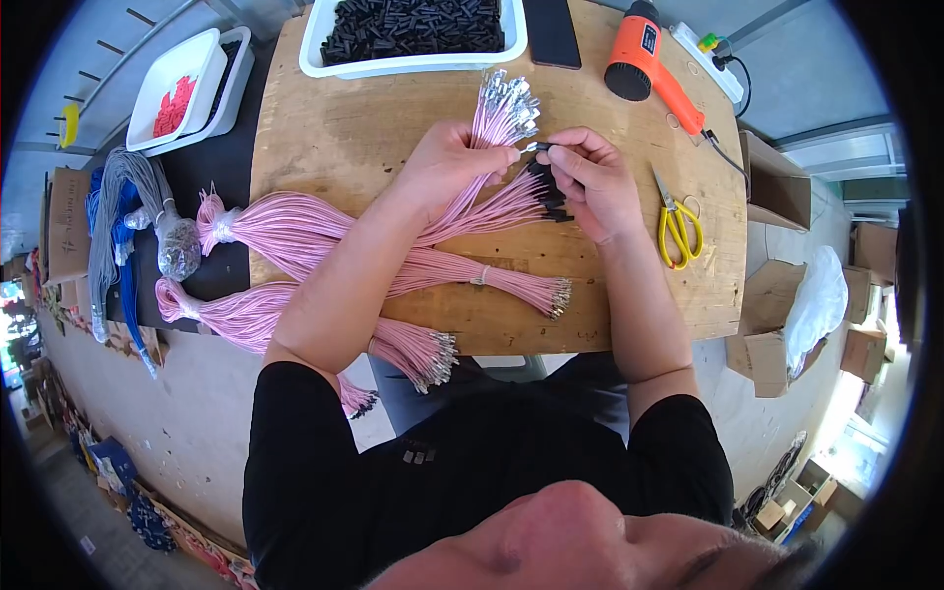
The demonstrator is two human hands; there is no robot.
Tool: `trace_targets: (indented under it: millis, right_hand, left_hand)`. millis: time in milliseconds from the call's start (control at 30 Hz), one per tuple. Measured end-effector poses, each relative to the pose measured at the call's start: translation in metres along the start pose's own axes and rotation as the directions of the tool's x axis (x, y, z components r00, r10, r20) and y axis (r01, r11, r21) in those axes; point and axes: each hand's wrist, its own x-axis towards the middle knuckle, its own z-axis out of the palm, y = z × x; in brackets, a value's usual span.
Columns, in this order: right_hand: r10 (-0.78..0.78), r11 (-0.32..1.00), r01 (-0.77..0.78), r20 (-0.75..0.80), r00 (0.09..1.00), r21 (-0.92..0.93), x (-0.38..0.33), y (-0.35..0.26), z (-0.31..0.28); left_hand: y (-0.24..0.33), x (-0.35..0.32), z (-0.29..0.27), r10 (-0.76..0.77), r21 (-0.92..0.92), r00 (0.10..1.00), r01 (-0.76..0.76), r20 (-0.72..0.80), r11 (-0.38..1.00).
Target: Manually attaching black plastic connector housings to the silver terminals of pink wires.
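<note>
My left hand (pixel 454 165) is closed around a bundle of pink wires (pixel 491 130), whose silvery metal terminals (pixel 509 98) point away from me. One wire end sticks out from its fingertips toward my right hand (pixel 594 181). Between the right thumb and fingers is a small black sleeve (pixel 541 147), at or just touching that terminal; whether it is on it I cannot tell. Below the hands, more pink wires (pixel 492 214) fan out to ends covered with black sleeves (pixel 559 211). Other tied pink wire bundles (pixel 457 270) with bare terminals lie nearer me, partly under my left forearm.
A white tub of black sleeves (pixel 315 61) stands at the far edge beside a dark flat phone-like slab (pixel 553 34). At right lie an orange heat gun (pixel 649 69), a power strip (pixel 710 61) and yellow-handled scissors (pixel 678 221). Grey wires (pixel 126 182) and a tray of red pieces (pixel 202 74) are left.
</note>
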Motion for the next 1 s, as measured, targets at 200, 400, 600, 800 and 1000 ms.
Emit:
trace_targets:
  millis: [200, 400, 600, 800, 1000]
  right_hand:
    - [-0.122, 0.992, 0.122, -0.017, 0.992, -0.031, -0.0011, 0.0046, 0.0016]
    - [-0.187, 0.979, 0.184, -0.027, 0.982, -0.088, -0.0018, 0.0072, 0.0032]
    - [-0.179, 0.979, 0.177, -0.020, 0.984, -0.098, -0.0013, 0.0074, 0.0025]
    - [-0.158, 0.983, 0.155, -0.026, 0.987, -0.101, -0.0006, 0.0076, 0.0014]
    - [-0.151, 0.983, 0.149, -0.019, 0.988, -0.104, -0.0006, 0.0086, 0.0032]
  left_hand:
    - [0.0017, -0.0001, -0.0001, -0.033, 0.020, 0.999, 0.033, 0.003, 0.999]
    - [-0.0013, 0.0007, -0.0028, -0.045, -0.036, 0.999, 0.046, 0.028, 0.998]
    - [-0.0048, 0.0022, -0.0053, -0.048, 0.011, 0.999, 0.048, 0.015, 0.999]
    - [-0.0007, 0.0001, -0.0024, 0.000, 0.106, 1.000, -0.001, 0.012, 0.994]
    - [-0.0046, 0.0011, -0.0047, 0.020, 0.129, 1.000, -0.023, 0.020, 0.991]
